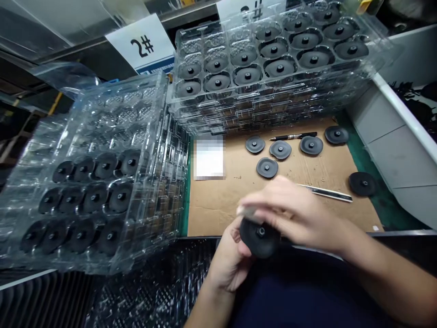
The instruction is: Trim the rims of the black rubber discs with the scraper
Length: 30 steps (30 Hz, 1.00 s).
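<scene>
My left hand [229, 260] grips a black round disc [260, 237] with a small centre hub, held near the table's front edge. My right hand [290, 212] hovers over the disc's top, smeared by motion, its fingers curled around a small pale thing I cannot name. Several loose black discs [280, 149] lie on the brown cardboard sheet [218, 200] beyond my hands. A black pen [293, 135] lies among them, and a thin dark blade-like tool [329, 193] rests just right of my right hand.
A stack of clear plastic trays [143, 182] with black discs in their pockets stands at the left. A second tray stack [273, 59] stands at the back. A "2#" sign [141, 45] leans behind. A white paper [209, 158] lies on the cardboard. A grey ledge [392, 136] borders the right.
</scene>
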Available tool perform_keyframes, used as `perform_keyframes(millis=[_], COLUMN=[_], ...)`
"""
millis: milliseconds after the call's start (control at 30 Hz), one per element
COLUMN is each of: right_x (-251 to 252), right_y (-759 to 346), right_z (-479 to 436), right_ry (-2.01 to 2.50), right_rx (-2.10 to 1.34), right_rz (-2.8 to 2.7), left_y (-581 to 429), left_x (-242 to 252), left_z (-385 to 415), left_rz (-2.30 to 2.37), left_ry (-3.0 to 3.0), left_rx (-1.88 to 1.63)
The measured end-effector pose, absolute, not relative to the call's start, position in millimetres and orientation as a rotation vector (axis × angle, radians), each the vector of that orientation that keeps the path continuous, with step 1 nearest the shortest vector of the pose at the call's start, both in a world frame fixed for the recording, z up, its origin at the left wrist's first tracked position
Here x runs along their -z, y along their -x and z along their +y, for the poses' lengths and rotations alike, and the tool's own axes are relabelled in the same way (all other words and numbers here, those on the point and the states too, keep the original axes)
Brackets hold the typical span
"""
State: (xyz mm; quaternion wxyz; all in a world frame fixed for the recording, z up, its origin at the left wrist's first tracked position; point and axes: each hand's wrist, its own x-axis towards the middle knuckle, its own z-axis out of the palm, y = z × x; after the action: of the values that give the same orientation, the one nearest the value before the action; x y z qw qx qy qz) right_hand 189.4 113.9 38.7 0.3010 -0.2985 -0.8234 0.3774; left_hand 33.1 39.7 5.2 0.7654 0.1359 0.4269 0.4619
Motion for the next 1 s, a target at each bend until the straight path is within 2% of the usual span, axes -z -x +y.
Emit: perform_keyframes(millis=[167,400,667,833,1000], right_x=[15,75,84,80,49], right_y=[-217,-219,-190,-183,-200], right_z=[114,77,53,52,77], right_ry=[1.416,1.518,1.528,1.419,1.359], right_rx=[-1.312,-1.328,-1.250,-1.373,-1.559], right_rz=[-1.900,-2.127,-2.071,-1.907,-1.610], left_y=[-28,-21,-24,-24,-21], left_x=[-7,9,12,10,11], left_z=[43,46,48,46,45], left_rz=[0.752,0.768,0.785,0.806,0.853], left_ry=[-0.148,-0.089,-0.038,-0.048,-0.063], left_rx=[-1.041,-1.120,-1.200,-1.240,-1.291])
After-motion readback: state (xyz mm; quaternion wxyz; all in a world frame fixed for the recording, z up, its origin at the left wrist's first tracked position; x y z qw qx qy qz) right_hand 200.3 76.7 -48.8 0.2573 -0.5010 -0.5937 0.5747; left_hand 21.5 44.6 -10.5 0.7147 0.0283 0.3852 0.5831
